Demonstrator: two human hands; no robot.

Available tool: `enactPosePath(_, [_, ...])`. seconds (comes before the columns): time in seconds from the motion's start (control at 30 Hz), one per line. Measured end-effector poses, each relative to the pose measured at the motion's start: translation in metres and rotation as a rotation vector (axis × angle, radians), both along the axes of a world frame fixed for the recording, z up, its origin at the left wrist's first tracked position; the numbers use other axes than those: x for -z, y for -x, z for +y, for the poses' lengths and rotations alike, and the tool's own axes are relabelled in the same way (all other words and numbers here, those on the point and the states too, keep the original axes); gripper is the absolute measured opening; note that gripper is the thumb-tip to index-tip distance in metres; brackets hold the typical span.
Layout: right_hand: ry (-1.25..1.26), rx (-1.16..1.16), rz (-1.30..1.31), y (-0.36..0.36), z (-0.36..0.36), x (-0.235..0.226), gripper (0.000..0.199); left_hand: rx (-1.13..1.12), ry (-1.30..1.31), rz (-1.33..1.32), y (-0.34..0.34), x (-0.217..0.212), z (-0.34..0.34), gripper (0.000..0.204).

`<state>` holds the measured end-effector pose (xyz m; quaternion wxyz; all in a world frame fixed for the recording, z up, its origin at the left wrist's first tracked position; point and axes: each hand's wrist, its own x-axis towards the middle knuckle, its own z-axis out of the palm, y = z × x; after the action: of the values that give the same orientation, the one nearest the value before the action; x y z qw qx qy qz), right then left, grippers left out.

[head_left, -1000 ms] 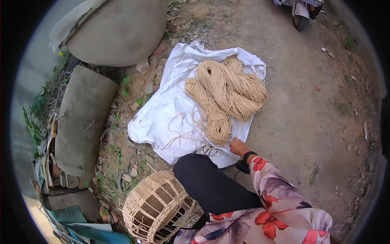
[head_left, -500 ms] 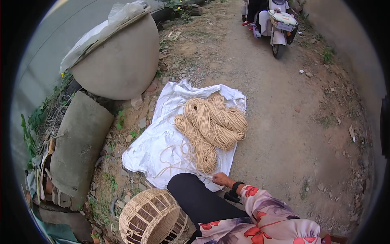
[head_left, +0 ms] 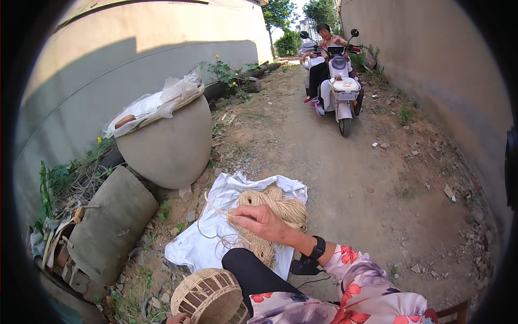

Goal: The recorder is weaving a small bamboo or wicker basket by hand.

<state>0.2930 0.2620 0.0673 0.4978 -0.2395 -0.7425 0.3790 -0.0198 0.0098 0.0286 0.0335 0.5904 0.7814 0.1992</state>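
Observation:
My right hand (head_left: 260, 222) is raised over a bundle of tan twine (head_left: 288, 210), its fingers pinched on a loose twine strand (head_left: 209, 203). That strand curves up and left from the fingertips, then loops down. Beneath the bundle lies a crumpled white woven sack (head_left: 183, 249). A round, open-sided basket (head_left: 208, 289) of twine-wrapped ribs rests tilted beside my dark trouser leg. At the bottom edge, the fingers of my left hand (head_left: 179, 319) grip the basket's lower left side; most of this hand is out of the picture.
A large grey vat (head_left: 170, 143) with plastic sheeting on top stands at the left, near a curved concrete piece (head_left: 110, 224). Farther up the dirt lane (head_left: 345, 178), a person (head_left: 326, 40) sits on a white three-wheeled scooter (head_left: 339, 89). Walls run along both sides.
My right hand has risen from the sack's near edge to above the twine, lifting a strand. My left hand's fingers have come into view at the basket. The view has tilted upward.

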Motion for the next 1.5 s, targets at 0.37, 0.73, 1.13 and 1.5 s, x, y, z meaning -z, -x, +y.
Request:
enactPosePath(0.37, [-0.441, -0.563, 0.034, 0.107, -0.103, 0.029, 0.024, 0.324, -0.109, -0.271, -0.051, -0.029, -0.003, 0.027])
enactPosePath(0.73, [0.493, -1.142, -0.335, 0.112, -0.085, 0.097, 0.032, 0.117, -0.481, -1.462, -0.003, -0.02, -0.018, 0.021])
enactPosePath(1.13, [0.106, -0.705, -0.328, 0.047, 0.008, 0.035, 0.027, -0.464, -0.989, -1.297, 0.136, -0.051, -0.074, 0.033])
enactPosePath(1.5, [-0.227, -0.257, -0.28, 0.076, 0.003, 0.0, 0.024, -0.354, -0.532, -0.247, 0.132, -0.049, -0.063, 0.053])
